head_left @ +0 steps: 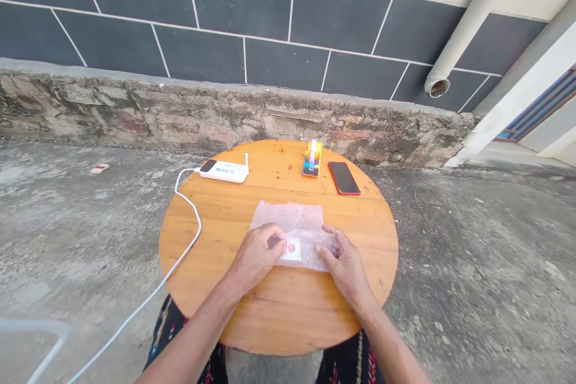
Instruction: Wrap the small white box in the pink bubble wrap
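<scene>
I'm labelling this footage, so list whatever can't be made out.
All in the head view:
Long white plastic device: its print is too small to read.
Thin white cable: far end cut off by bottom edge.
Small white rectangle with red mark: details too small.
Left hand: its own back hides the palm.

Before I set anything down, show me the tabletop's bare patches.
Bare wood shows between the cable and the wrap, at the near edge between the forearms, and right of the wrap, nearer than the phone. The middle is crowded: left hand and right hand touch the wrap.
</scene>
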`<state>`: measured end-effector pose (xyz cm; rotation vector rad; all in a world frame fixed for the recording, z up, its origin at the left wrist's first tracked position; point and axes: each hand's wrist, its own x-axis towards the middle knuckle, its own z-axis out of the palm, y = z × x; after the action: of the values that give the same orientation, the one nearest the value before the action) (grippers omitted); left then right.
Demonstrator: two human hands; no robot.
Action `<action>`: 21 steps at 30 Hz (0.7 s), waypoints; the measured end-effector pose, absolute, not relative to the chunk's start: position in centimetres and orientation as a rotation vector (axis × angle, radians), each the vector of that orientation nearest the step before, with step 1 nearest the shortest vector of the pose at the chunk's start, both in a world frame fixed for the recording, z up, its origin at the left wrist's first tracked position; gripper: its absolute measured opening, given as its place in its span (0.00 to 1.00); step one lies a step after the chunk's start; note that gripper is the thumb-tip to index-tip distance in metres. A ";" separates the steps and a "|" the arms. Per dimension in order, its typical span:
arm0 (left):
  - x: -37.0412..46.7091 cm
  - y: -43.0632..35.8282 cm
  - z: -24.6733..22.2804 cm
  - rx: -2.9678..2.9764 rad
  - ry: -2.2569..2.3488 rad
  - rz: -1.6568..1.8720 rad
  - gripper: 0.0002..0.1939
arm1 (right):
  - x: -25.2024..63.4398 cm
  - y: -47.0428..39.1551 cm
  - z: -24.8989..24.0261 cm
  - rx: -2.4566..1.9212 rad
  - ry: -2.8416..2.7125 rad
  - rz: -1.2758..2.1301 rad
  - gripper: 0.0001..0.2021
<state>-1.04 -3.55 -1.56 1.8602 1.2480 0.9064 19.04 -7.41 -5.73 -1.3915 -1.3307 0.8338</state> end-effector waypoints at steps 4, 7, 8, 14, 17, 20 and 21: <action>-1.3 -3.6 -2.1 1.849 1.256 0.917 0.06 | 18.8 -7.9 -6.1 -1.450 -1.338 0.771 0.25; -1.6 -3.9 -2.4 1.866 1.248 0.887 0.06 | 18.6 -8.6 -6.0 -1.460 -1.344 0.763 0.25; -1.7 -4.0 -2.4 1.870 1.235 0.876 0.06 | 18.5 -8.8 -5.8 -1.464 -1.349 0.764 0.26; -2.1 -4.4 -2.2 1.827 1.156 0.804 0.07 | 18.8 -10.1 -5.1 -1.498 -1.324 0.703 0.25; -2.2 -4.5 -2.2 1.800 1.131 0.802 0.07 | 19.5 -11.1 -4.9 -1.462 -1.294 0.697 0.24; -2.1 -4.5 -2.2 1.811 1.124 0.802 0.07 | 20.1 -11.9 -4.4 -1.458 -1.302 0.697 0.24; -2.1 -4.5 -2.3 1.816 1.126 0.800 0.06 | 20.2 -12.1 -4.2 -1.465 -1.315 0.682 0.23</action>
<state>-2.12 -4.46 -2.26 1.8158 1.1260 0.8001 20.20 -12.14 -4.20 -1.4649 -1.3150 0.6816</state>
